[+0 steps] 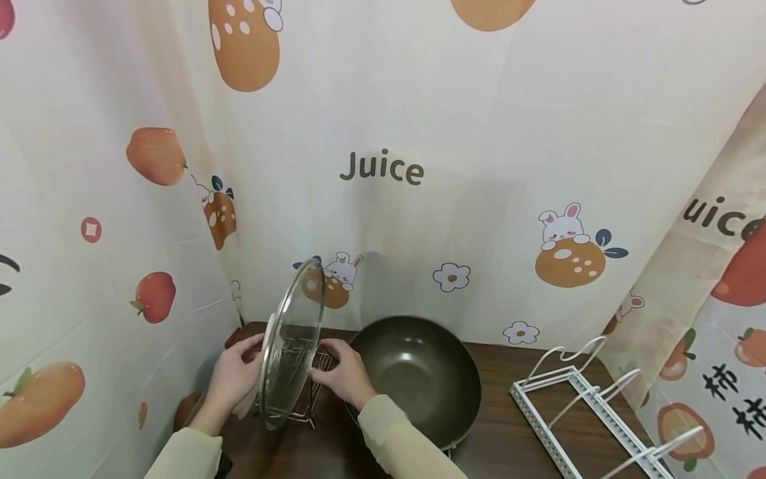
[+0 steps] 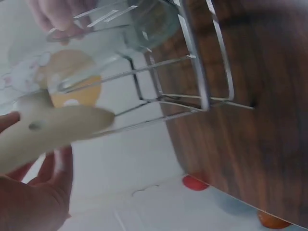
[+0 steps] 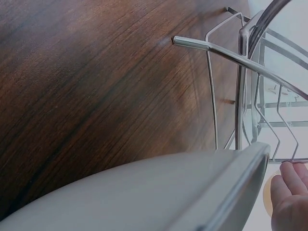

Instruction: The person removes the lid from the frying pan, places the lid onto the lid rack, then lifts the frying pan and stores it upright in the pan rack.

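My left hand (image 1: 235, 376) holds a round glass lid (image 1: 299, 319) with a metal rim by its cream handle (image 2: 72, 120). The lid stands tilted nearly upright and partly covers a silver wire rack (image 1: 310, 402) in the head view. On the rack's right side, my right hand (image 1: 346, 376) pinches the wire; in the right wrist view its fingertips (image 3: 288, 171) meet the rack's edge. Through the left wrist view, the rack's bars run behind the handle. A dark wok (image 1: 413, 372) sits just right of the rack, under my right forearm.
A white expandable rack (image 1: 544, 426) with upright loops lies on the right of the brown wooden table (image 1: 499, 399). Fruit-printed curtains (image 1: 383, 219) hang close behind and at both sides. The wok's pale outer side (image 3: 144, 192) fills the bottom of the right wrist view.
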`<state>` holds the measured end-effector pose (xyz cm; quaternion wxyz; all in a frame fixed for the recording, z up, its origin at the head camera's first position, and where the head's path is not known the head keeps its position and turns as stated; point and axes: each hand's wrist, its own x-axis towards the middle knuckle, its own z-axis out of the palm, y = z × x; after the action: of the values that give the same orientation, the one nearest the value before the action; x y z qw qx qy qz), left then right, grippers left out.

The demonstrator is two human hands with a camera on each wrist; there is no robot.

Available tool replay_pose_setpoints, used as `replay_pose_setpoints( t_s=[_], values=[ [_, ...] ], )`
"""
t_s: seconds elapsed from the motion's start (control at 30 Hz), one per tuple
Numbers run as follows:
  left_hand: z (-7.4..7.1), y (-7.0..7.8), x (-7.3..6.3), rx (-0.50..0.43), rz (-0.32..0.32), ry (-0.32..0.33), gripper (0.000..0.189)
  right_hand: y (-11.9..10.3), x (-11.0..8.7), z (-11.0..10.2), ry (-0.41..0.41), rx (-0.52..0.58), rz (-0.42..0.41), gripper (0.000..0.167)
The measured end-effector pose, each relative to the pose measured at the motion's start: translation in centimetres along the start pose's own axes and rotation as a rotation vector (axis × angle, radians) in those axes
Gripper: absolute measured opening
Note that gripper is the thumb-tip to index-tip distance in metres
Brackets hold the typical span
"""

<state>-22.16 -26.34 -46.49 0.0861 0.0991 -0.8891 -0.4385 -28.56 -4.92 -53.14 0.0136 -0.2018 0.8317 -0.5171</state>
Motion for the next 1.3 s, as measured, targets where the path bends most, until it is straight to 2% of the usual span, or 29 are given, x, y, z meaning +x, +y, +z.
replay_pose_setpoints(
  t_s=[0.1,0.27,0.53,0.63,0.8,0.97,1.03,1.17,1.3],
  values=[
    [0.1,-0.3,-0.2,0.061,0.057,0.034,0.045,0.0,0.0,0.0,-0.008,0.0,0.009,0.061],
    [0.3,-0.9,-0.6,0.086,0.12,0.064,0.052,-0.2,0.0,0.0,-0.033,-0.009,0.021,0.062],
    [0.7,-1.6,-0.3,0.067,0.11,0.065,0.056,-0.2,0.9,-0.1,-0.052,-0.016,0.029,0.062],
    [0.9,-1.8,-0.2,0.048,0.125,0.082,0.057,-0.3,1.3,-0.2,-0.07,-0.018,0.037,0.062],
    [1.1,-2.1,-0.3,0.104,0.21,0.154,0.054,-0.5,2.1,-0.2,-0.118,-0.023,0.061,0.062],
    [1.2,-2.4,-0.1,0.154,0.29,0.224,0.051,-0.8,3.1,-0.2,-0.169,-0.078,0.086,0.064],
    [1.1,-2.6,0.2,0.152,0.285,0.223,0.052,-1.0,3.3,-0.2,-0.18,-0.118,0.088,0.064],
    [0.7,-2.7,0.6,0.149,0.231,0.176,0.056,-1.4,3.1,-0.5,-0.195,-0.205,0.101,0.068],
    [-0.4,-2.5,0.7,0.089,0.166,0.148,0.049,-1.3,2.5,-1.2,-0.201,-0.245,0.101,0.074]
  ],
)
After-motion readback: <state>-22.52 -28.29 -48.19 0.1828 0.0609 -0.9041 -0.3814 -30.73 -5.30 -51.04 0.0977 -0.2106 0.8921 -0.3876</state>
